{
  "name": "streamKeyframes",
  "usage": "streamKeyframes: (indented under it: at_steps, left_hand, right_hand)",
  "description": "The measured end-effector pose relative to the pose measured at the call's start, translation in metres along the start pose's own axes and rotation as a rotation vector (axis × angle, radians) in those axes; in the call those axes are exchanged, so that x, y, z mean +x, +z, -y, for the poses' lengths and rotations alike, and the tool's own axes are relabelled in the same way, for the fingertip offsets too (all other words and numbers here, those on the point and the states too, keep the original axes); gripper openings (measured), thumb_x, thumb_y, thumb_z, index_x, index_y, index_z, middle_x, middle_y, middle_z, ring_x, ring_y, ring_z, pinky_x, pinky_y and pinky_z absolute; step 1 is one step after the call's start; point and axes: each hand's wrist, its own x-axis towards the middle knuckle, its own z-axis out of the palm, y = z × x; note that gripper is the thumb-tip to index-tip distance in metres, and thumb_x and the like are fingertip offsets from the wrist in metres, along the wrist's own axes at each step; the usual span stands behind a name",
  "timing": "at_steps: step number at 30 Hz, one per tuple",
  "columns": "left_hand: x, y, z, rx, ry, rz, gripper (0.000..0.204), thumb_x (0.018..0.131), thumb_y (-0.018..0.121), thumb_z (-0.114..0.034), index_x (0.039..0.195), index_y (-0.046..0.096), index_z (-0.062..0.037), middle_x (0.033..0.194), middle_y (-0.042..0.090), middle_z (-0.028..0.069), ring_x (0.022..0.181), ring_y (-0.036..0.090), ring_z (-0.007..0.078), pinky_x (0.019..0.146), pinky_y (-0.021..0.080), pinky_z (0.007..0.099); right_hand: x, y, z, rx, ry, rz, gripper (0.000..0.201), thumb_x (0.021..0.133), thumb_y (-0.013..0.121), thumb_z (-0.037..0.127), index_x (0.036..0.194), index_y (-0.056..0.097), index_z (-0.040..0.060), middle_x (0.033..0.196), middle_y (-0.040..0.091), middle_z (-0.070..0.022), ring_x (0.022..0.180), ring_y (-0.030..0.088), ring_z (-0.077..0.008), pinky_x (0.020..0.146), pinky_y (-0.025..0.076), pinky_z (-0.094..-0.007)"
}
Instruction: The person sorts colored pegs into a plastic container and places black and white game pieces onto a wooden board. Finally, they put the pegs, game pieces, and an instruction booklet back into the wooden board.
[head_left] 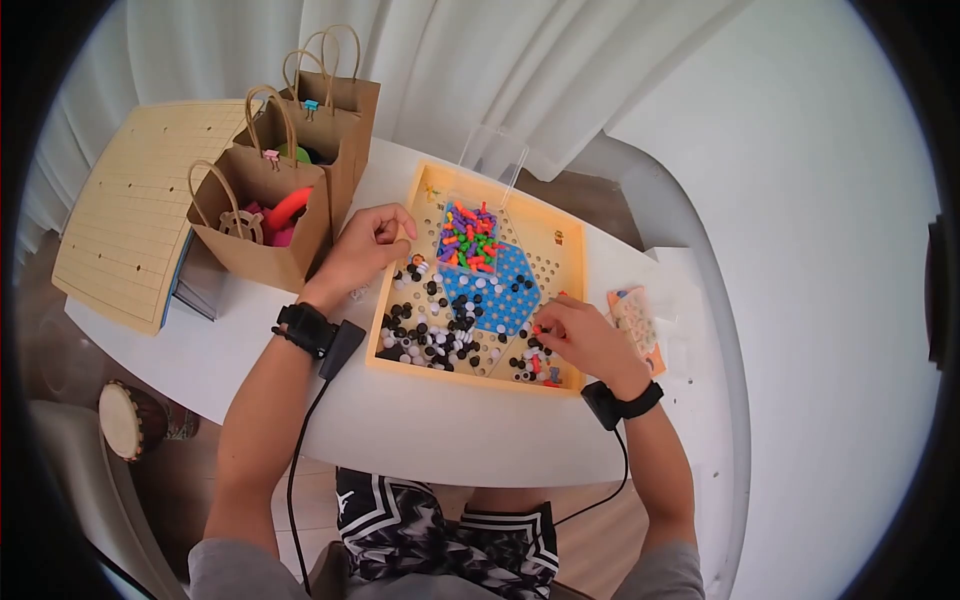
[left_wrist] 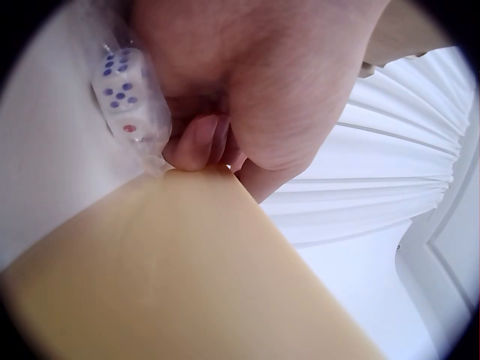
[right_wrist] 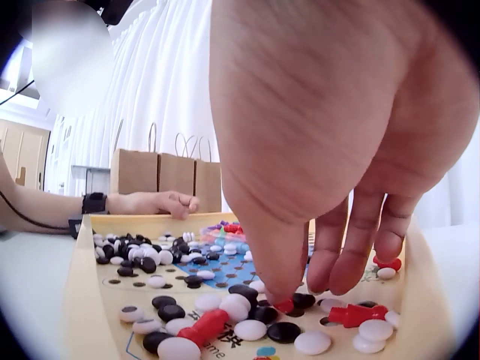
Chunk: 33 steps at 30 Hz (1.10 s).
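Observation:
The left hand rests at the left rim of a yellow game tray, fingers loosely curled and holding nothing. In the left wrist view its fingers touch the tray's edge. The right hand reaches down into the tray's near right corner. Its thumb and a fingertip pinch a red peg, partly hidden, low among black and white discs. Red pegs lie on either side, one left of the thumb, another right of it. A clear box of coloured pegs stands in the tray.
Black and white discs are heaped in the tray's near left part. Brown paper bags and a wooden board stand at the left. Bagged dice lie beside the left hand. A clear lid leans behind; an orange packet lies right.

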Motion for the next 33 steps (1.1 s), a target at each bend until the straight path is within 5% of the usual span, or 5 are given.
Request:
streamKeyframes:
  at_steps: [5,8,10,23,33]
  left_hand:
    - [0.001,0.000,-0.002,0.044,0.021,0.002,0.015,0.083,0.067,0.004,0.093,0.065,-0.0081,0.071,0.026,-0.0106,0.065,0.030,0.0016,0.060,0.028,0.0217]
    - [0.001,-0.001,-0.002,0.045,0.030,0.004,0.015,0.083,0.066,0.004,0.092,0.065,-0.0079,0.071,0.027,-0.0106,0.065,0.030,0.0020,0.060,0.028,0.0221]
    - [0.001,-0.001,0.000,0.046,0.037,-0.005,0.015,0.083,0.066,0.003,0.092,0.065,-0.0078,0.071,0.027,-0.0105,0.065,0.030,0.0022,0.060,0.028,0.0222]
    - [0.003,0.000,0.005,0.059,0.040,-0.016,0.011,0.083,0.068,0.002,0.091,0.066,-0.0050,0.066,0.031,-0.0083,0.062,0.032,0.0036,0.058,0.030,0.0242]
    - [0.003,-0.001,0.004,0.059,0.038,-0.019,0.009,0.083,0.068,0.002,0.089,0.065,-0.0043,0.066,0.032,-0.0085,0.062,0.033,0.0037,0.057,0.030,0.0247]
  right_hand:
    - [0.003,0.001,0.005,0.009,0.013,0.033,0.014,0.089,0.073,0.004,0.100,0.066,0.0009,0.091,0.068,-0.0123,0.075,0.067,-0.0245,0.070,0.054,-0.0362]
    - [-0.001,-0.012,0.027,-0.035,0.090,0.040,0.015,0.085,0.073,0.002,0.096,0.064,-0.0003,0.082,0.067,-0.0149,0.076,0.068,-0.0318,0.070,0.055,-0.0392]
    - [-0.010,-0.017,0.039,0.088,0.180,0.074,0.014,0.086,0.074,0.004,0.096,0.066,0.0000,0.079,0.070,-0.0120,0.070,0.069,-0.0211,0.067,0.053,-0.0317]
    - [-0.013,0.008,0.042,-0.006,0.160,0.072,0.013,0.087,0.075,0.008,0.094,0.070,-0.0016,0.072,0.070,-0.0114,0.064,0.069,-0.0200,0.064,0.055,-0.0313]
    - [0.108,-0.014,0.019,0.305,0.126,-0.144,0.014,0.089,0.077,0.011,0.098,0.074,0.0012,0.083,0.075,-0.0061,0.073,0.070,-0.0126,0.067,0.056,-0.0276]
